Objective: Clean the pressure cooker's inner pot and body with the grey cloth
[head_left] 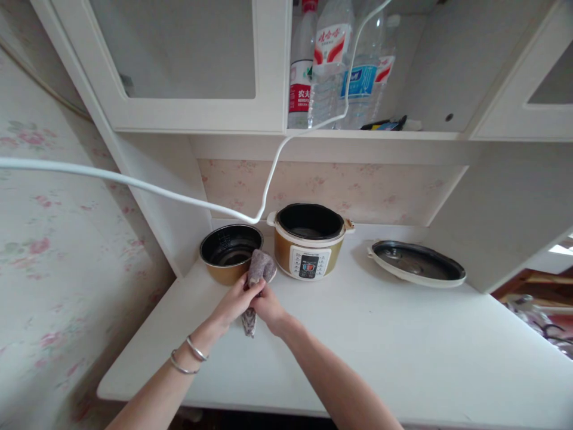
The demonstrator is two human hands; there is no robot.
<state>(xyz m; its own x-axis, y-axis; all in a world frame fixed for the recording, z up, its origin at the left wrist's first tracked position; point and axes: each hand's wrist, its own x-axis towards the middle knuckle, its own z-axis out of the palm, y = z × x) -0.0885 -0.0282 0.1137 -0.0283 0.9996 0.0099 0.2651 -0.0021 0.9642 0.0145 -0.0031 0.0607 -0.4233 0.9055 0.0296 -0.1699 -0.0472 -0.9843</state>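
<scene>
In front of me, both hands are closed on a grey-brown patterned cloth point(261, 264), bunched in the middle with its tail hanging down between them. My left hand point(236, 300) grips it from the left, and two silver bangles circle that wrist. From the right, my right hand point(268, 306) pinches the same cloth. A pale curved edge shows at the cloth's right side; I cannot tell what it belongs to. Just behind the hands stands a gold inner pot point(224, 275) with a dark inside, its front right part covered by the cloth. Right of it is a gold-and-white electric cooker point(283, 251), lidless.
The cooker's lid point(416, 266) lies on the right of the white table point(340, 346), dark side up. A white cable point(179, 197) crosses the view in front of the cupboard. Several plastic bottles point(331, 71) stand on the open shelf above. A wallpapered wall point(58, 269) borders the left.
</scene>
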